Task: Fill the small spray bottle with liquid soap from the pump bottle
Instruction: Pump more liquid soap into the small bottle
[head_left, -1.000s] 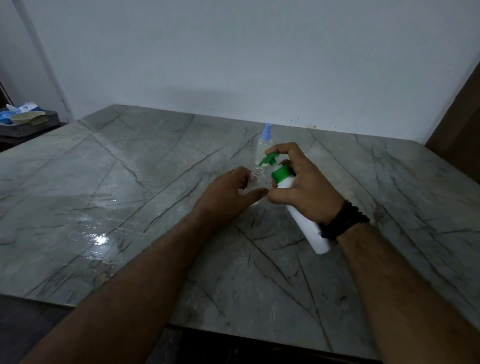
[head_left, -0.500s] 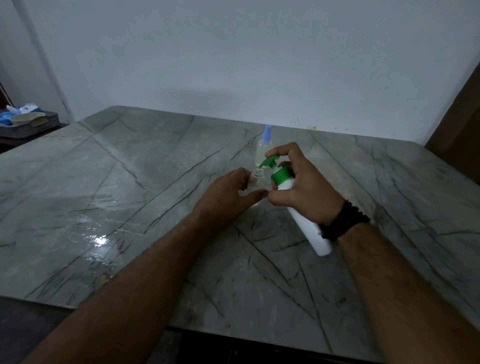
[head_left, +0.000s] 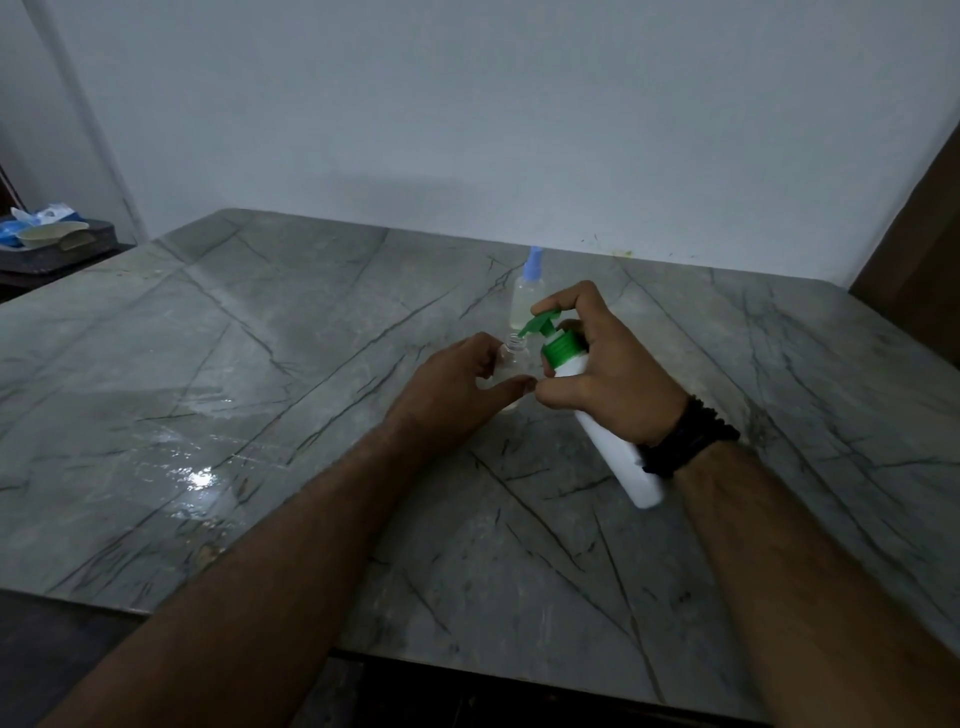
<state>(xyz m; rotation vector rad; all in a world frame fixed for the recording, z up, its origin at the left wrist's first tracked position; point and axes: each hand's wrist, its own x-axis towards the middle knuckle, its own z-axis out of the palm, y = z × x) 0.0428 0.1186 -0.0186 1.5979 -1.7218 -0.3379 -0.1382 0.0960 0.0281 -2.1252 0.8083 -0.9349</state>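
Head view: soap pump nozzle held over an open spray bottle.
Left hand (head_left: 457, 387) grips the small clear bottle (head_left: 513, 364) standing on the marble surface (head_left: 260, 364); right hand (head_left: 608, 374) fingers grip the tilted white pump bottle (head_left: 618, 457).

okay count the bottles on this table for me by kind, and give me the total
Pump bottles: 1, white with a green pump, tilted in the right hand.
Small clear bottles, open neck: 1, held by the left hand.
Bottles with blue spray cap: 1, standing behind.
Total: 3
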